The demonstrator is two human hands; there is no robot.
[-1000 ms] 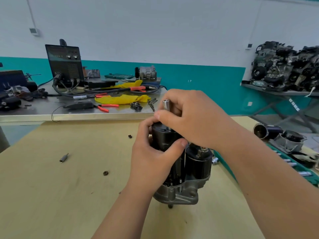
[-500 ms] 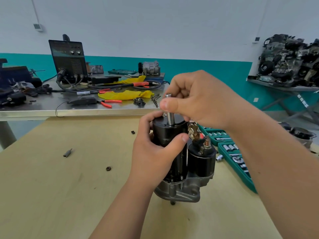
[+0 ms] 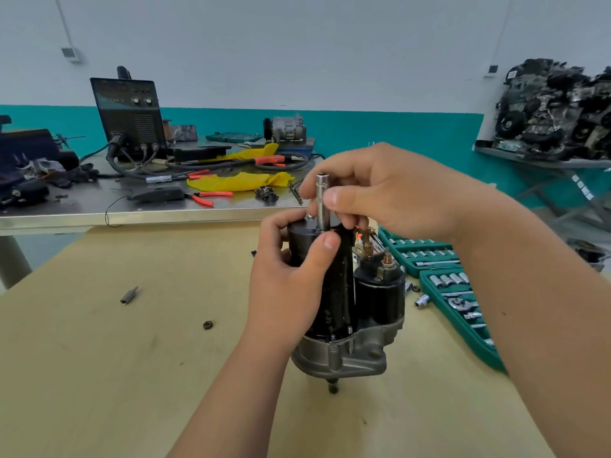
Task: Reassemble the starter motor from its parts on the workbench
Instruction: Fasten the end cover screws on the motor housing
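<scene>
Gripping the motor (image 3: 337, 292) by its black body with the left hand (image 3: 287, 285), upright and nose-down on the tabletop (image 3: 99, 358); pinching a steel driver (image 3: 320, 200) on its end cap with fingers (image 3: 340, 175) of the right hand (image 3: 390, 196). Risks slipping off the fastener if tilted, or toppling the motor off its narrow nose. Cannot make out driver tip or fastener behind the hands.

Left hand (image 3: 287, 285) curled, gripping; right hand (image 3: 390, 190) above, pinching.

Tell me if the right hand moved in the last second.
Yes. Against the standing starter motor, the right hand rose slightly and shifted right; its thumb now lies right of the silver tool.
</scene>
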